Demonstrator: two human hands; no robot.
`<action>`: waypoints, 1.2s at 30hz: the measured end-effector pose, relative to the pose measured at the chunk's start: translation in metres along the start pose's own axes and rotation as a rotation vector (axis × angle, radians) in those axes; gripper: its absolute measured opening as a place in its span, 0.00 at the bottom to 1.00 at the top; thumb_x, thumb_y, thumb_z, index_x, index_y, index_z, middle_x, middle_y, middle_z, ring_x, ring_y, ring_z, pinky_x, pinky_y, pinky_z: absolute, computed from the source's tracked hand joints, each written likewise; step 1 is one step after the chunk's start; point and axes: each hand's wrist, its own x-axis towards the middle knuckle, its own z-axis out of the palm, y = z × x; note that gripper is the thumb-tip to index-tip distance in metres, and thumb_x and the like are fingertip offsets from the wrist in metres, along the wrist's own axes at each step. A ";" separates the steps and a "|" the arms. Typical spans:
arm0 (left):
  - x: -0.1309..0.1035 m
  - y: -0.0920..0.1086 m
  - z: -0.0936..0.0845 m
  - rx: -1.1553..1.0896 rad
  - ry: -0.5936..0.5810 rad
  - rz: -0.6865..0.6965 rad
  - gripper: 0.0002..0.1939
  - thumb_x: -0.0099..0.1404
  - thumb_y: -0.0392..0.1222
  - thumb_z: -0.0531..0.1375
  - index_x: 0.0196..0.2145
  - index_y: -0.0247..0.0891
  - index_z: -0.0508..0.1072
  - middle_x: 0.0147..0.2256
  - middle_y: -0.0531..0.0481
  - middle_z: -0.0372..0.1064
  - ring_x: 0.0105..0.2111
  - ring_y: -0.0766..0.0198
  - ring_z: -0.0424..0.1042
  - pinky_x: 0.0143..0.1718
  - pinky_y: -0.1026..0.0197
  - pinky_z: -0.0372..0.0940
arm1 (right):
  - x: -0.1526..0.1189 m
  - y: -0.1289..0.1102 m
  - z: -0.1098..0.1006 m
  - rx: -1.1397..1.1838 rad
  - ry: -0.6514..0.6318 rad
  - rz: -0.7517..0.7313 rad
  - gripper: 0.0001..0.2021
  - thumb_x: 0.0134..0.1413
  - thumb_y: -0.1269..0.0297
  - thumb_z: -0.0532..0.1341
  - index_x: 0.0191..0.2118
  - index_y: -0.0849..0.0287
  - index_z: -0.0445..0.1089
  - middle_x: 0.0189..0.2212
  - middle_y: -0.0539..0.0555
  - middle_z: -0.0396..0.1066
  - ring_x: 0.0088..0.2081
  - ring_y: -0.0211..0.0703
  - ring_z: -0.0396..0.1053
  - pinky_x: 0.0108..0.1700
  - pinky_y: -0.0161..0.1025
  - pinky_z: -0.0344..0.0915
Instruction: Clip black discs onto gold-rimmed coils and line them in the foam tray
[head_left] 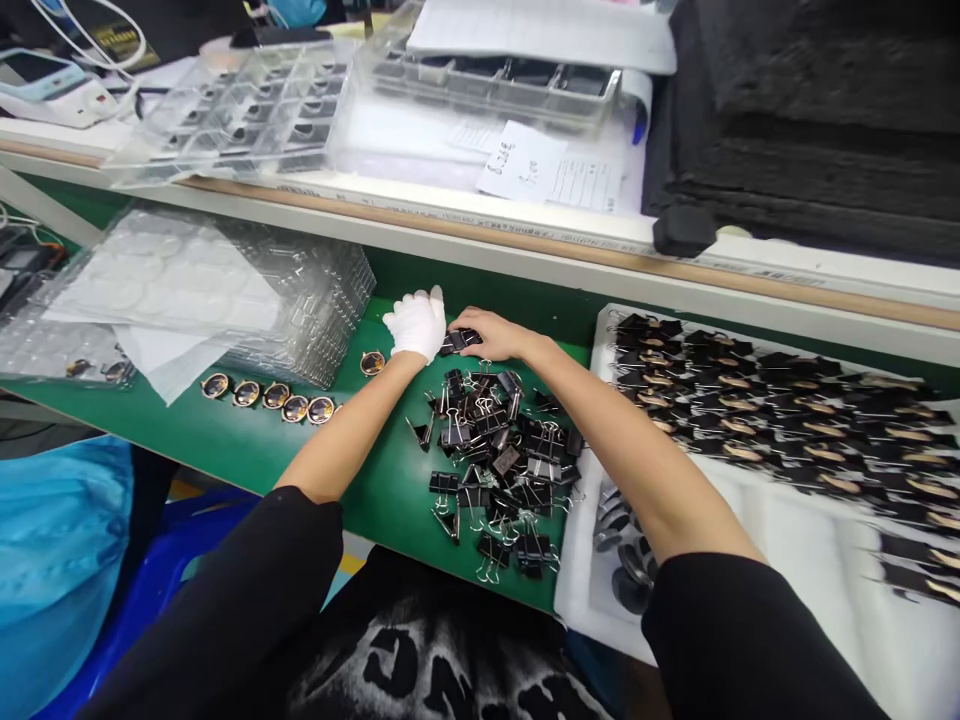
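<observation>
Now, just above the frame's centre, the right hand (491,335) curls its fingers around some black clips (460,341). Beside it is the white-gloved left hand (417,326), its grip unclear. Loose binder clips (491,425) lie heaped below, gold-rimmed pieces (295,408) left of centre.

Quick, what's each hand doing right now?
Left hand, gloved: open or closed, can't be told.
Right hand: fingers on black clips; whether gripping, can't be told.
</observation>
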 end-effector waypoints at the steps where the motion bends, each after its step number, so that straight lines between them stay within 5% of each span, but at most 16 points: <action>1: 0.000 0.000 -0.001 -0.029 0.039 0.018 0.28 0.75 0.40 0.42 0.69 0.44 0.60 0.61 0.30 0.63 0.59 0.37 0.62 0.54 0.36 0.57 | -0.001 -0.003 -0.001 0.007 0.002 0.012 0.23 0.51 0.71 0.71 0.54 0.62 0.74 0.52 0.62 0.71 0.58 0.55 0.67 0.63 0.53 0.62; 5: 0.000 -0.003 -0.020 -0.120 0.106 0.141 0.26 0.76 0.39 0.42 0.63 0.38 0.68 0.55 0.31 0.70 0.57 0.43 0.67 0.54 0.43 0.62 | -0.004 -0.016 -0.014 0.065 0.030 0.079 0.21 0.51 0.70 0.72 0.53 0.61 0.76 0.52 0.61 0.73 0.55 0.54 0.70 0.62 0.52 0.63; 9: -0.015 -0.005 -0.054 -0.193 0.121 0.342 0.31 0.78 0.40 0.34 0.54 0.36 0.75 0.50 0.39 0.75 0.52 0.57 0.73 0.53 0.58 0.64 | -0.022 -0.030 -0.044 0.230 0.040 0.144 0.16 0.64 0.55 0.64 0.49 0.61 0.77 0.48 0.62 0.77 0.47 0.51 0.75 0.53 0.50 0.69; 13: -0.047 -0.001 -0.073 -0.177 0.099 0.467 0.31 0.78 0.55 0.39 0.40 0.39 0.78 0.36 0.43 0.78 0.38 0.56 0.77 0.40 0.59 0.64 | -0.064 -0.049 -0.060 0.456 0.030 0.206 0.32 0.71 0.39 0.45 0.41 0.61 0.76 0.37 0.62 0.80 0.32 0.46 0.76 0.36 0.45 0.73; 16: -0.069 0.013 -0.076 -0.140 0.130 0.501 0.33 0.79 0.53 0.37 0.32 0.37 0.76 0.29 0.43 0.76 0.32 0.56 0.76 0.33 0.59 0.60 | -0.106 -0.068 -0.053 0.624 0.083 0.223 0.32 0.65 0.34 0.51 0.41 0.60 0.75 0.36 0.61 0.80 0.29 0.44 0.76 0.33 0.42 0.72; 20: -0.097 0.040 -0.076 -0.155 0.121 0.635 0.30 0.79 0.47 0.39 0.30 0.35 0.73 0.26 0.44 0.74 0.29 0.59 0.75 0.31 0.60 0.57 | -0.162 -0.097 -0.036 0.815 0.231 0.193 0.21 0.53 0.44 0.70 0.37 0.60 0.76 0.38 0.57 0.80 0.30 0.40 0.77 0.35 0.37 0.70; 23: -0.120 0.059 -0.078 -0.198 0.063 0.755 0.30 0.79 0.48 0.39 0.28 0.36 0.72 0.24 0.46 0.71 0.27 0.60 0.73 0.31 0.60 0.57 | -0.200 -0.114 -0.021 0.823 0.305 0.240 0.16 0.57 0.49 0.67 0.37 0.60 0.75 0.37 0.56 0.79 0.29 0.40 0.77 0.34 0.37 0.69; 26: -0.142 0.070 -0.078 -0.266 -0.004 0.894 0.25 0.79 0.49 0.42 0.37 0.37 0.75 0.29 0.47 0.75 0.31 0.59 0.76 0.35 0.59 0.62 | -0.240 -0.127 -0.008 0.649 0.523 0.298 0.10 0.57 0.56 0.66 0.36 0.58 0.72 0.33 0.52 0.78 0.34 0.44 0.77 0.40 0.40 0.70; 29: -0.156 0.063 -0.077 -0.364 -0.077 0.974 0.21 0.78 0.52 0.45 0.54 0.41 0.72 0.45 0.47 0.78 0.45 0.58 0.77 0.47 0.57 0.67 | -0.299 -0.131 -0.004 0.272 0.768 0.299 0.06 0.57 0.62 0.65 0.39 0.56 0.71 0.39 0.53 0.75 0.44 0.47 0.74 0.49 0.46 0.69; 31: -0.156 0.050 -0.075 -0.379 -0.089 0.973 0.21 0.77 0.53 0.46 0.55 0.42 0.71 0.51 0.48 0.77 0.50 0.57 0.76 0.53 0.56 0.67 | -0.354 -0.125 -0.009 0.026 0.832 0.326 0.07 0.59 0.60 0.65 0.41 0.55 0.73 0.45 0.56 0.73 0.49 0.50 0.71 0.54 0.50 0.67; 36: -0.140 0.010 -0.064 -0.352 -0.086 0.849 0.21 0.75 0.54 0.49 0.52 0.43 0.74 0.47 0.48 0.78 0.46 0.56 0.77 0.52 0.54 0.69 | -0.521 -0.075 -0.024 -0.223 0.718 0.645 0.15 0.58 0.48 0.65 0.41 0.54 0.78 0.45 0.62 0.74 0.48 0.57 0.71 0.54 0.54 0.67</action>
